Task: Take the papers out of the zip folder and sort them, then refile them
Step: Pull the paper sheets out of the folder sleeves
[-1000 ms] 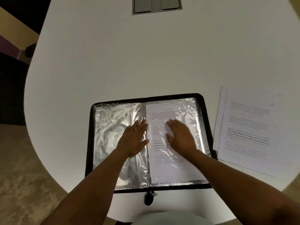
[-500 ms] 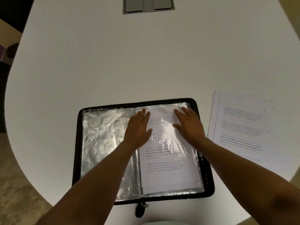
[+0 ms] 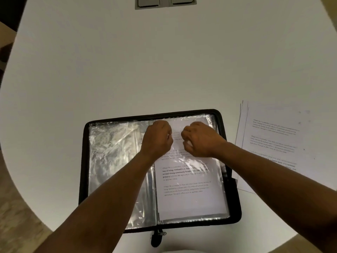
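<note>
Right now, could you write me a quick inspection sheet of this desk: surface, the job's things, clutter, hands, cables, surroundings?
Surface: white rounded table, with a grey hatch panel at its far edge.
Job's things: black zip folder lies open, its clear sleeves showing; a printed sheet sits in the right-hand sleeve. A stack of printed papers lies to the right of the folder.
Clutter: nothing seen.
Hands: left hand and right hand are curled at the top of the right-hand sleeve; whether they pinch plastic or paper cannot be told.
Cables: nothing seen.
Surroundings: carpeted floor to the left.
</note>
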A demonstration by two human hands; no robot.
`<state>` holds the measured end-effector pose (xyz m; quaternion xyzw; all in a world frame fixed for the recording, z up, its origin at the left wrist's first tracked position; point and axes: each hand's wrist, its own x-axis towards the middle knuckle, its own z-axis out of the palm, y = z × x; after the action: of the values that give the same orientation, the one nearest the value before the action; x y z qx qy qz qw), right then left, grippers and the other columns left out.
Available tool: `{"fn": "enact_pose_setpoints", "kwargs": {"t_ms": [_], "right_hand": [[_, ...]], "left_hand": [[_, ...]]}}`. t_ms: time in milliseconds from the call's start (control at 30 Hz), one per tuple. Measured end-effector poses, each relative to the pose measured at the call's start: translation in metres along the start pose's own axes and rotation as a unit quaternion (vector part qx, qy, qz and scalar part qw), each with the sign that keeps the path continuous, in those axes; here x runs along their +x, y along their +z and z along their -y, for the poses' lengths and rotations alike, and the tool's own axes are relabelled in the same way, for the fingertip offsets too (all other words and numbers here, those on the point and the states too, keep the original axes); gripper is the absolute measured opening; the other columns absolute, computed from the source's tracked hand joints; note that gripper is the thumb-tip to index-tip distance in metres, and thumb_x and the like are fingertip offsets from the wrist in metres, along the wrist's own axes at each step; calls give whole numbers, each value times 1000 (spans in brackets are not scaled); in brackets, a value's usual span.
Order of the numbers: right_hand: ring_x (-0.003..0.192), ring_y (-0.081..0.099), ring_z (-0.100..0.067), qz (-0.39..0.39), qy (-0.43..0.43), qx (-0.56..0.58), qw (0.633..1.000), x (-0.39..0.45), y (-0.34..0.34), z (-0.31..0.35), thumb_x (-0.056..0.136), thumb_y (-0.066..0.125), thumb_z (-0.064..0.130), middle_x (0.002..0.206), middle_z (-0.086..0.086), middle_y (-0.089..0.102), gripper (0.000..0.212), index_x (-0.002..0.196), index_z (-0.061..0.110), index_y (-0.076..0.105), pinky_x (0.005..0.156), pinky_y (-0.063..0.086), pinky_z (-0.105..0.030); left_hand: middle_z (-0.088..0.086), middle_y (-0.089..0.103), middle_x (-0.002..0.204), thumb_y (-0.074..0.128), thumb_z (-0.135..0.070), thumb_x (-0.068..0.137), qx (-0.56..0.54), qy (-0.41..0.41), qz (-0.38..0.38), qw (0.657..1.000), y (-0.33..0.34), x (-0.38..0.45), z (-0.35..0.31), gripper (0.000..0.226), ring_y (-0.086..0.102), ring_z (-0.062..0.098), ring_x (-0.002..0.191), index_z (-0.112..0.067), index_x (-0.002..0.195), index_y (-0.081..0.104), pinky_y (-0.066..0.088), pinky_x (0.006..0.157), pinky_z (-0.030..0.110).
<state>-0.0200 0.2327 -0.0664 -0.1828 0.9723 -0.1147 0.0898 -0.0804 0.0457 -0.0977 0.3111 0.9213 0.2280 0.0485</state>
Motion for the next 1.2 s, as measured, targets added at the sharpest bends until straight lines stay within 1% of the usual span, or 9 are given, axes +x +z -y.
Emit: {"fn": "enact_pose_setpoints", "kwargs": {"t_ms": [133,233,333,467,567,700,833,967,1200], "right_hand": [[85,63,-24,-59,105,82,989,23,-15,-11,99,42,23,101,-8,68,27,110,12,64,79,51,-38],[87,64,-24,18,145,86,986,45,-20,-17,101,43,23,107,-8,69,29,123,17,60,78,53,-37],[87,61,-20,152,187,31,970,62,-26,-19,96,53,28,105,-5,65,26,119,19,62,78,53,-35],[84,56,-19,204,188,-64,959,72,-34,-13,87,68,28,94,-2,55,34,118,16,60,70,45,-31],[101,61,-23,254,214,-87,939,78,-33,-6,81,77,26,110,-6,60,48,124,14,58,80,48,-35],[102,61,-24,253,237,-97,933,83,-28,1,85,69,12,112,-7,62,38,123,11,60,76,45,-33],[100,61,-23,264,246,-112,926,84,-32,5,86,67,11,110,-6,62,35,121,10,60,73,42,-33],[81,54,-18,249,251,-140,925,84,-30,5,90,59,9,82,-2,53,24,113,9,63,68,42,-29],[78,52,-16,256,262,-167,915,78,-39,-14,88,67,23,79,1,51,27,114,16,62,68,39,-31]], "left_hand": [[1,60,81,58,-14,81,-18,20,39,999,-1,-6,-3,6,54,20,79,-14,86,60,48,71,40],[3,63,82,55,-14,87,-27,33,42,998,-1,-8,-5,8,55,20,78,-13,92,61,48,70,39],[4,63,83,53,-11,90,-41,30,28,998,-3,-8,-7,10,54,20,79,-12,95,62,47,69,36],[5,62,80,54,-11,90,-53,27,6,998,-11,-9,-10,9,53,20,77,-10,93,63,45,67,33],[5,61,79,55,-11,89,-57,29,5,998,-14,-10,-12,9,53,21,75,-10,91,63,45,66,34],[6,62,80,55,-9,87,-68,21,3,997,-14,-12,-12,9,54,22,77,-9,92,63,47,66,37],[5,62,81,55,-9,87,-67,23,6,997,-14,-11,-13,10,54,22,78,-9,93,63,48,67,37],[3,62,81,56,-9,87,-68,20,12,997,-12,-9,-14,9,53,20,78,-11,92,63,47,66,38],[3,62,82,56,-10,88,-77,22,15,997,-10,-6,-18,9,52,18,79,-11,94,62,48,66,34]]}}
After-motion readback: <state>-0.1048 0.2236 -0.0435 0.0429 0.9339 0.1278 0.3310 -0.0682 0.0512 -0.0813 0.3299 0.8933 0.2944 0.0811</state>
